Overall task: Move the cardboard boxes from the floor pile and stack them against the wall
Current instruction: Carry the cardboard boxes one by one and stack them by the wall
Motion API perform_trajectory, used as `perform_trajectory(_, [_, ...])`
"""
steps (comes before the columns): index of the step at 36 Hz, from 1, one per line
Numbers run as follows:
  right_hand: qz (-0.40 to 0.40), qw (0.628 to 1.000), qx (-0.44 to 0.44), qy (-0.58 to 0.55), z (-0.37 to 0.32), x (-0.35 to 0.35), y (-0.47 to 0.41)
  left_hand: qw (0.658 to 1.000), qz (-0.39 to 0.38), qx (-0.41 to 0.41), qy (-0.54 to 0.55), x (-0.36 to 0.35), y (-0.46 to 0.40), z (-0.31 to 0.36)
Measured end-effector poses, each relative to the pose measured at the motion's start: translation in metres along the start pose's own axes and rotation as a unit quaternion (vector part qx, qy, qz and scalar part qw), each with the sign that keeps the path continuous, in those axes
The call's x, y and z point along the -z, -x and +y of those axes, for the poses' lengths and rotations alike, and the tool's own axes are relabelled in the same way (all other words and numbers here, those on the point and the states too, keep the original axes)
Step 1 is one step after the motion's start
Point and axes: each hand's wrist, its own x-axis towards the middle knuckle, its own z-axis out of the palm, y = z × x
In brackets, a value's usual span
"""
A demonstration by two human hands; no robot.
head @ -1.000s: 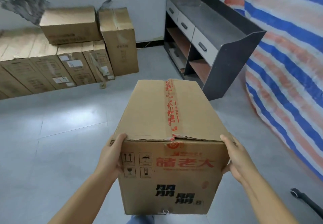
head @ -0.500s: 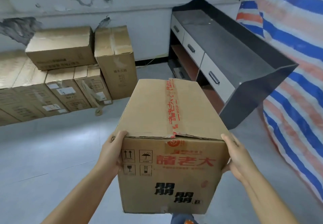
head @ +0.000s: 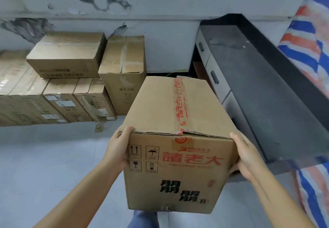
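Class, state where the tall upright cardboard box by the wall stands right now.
In the head view, the tall upright box stands left of centre against the wall, at the right end of the stacked boxes, left of the black cabinet.

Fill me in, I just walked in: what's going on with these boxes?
A person is carrying a taped box off the floor, left hand and right hand holding its two sides. Ahead, a stack of boxes already stands against the wall, beside a black shelf. The carried box is not yet set down.
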Motion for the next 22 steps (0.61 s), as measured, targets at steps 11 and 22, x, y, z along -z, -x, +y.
perform_trajectory(11, [0.039,0.999,-0.015,-0.014,-0.091,-0.074,-0.142,0.999,-0.043,0.01,-0.018,-0.053,-0.164,0.112])
perform_trajectory(22, [0.032,0.999,-0.037,-0.021,-0.177,-0.126,-0.262,1.0,-0.025,0.005,-0.017,-0.109,-0.291,0.199])
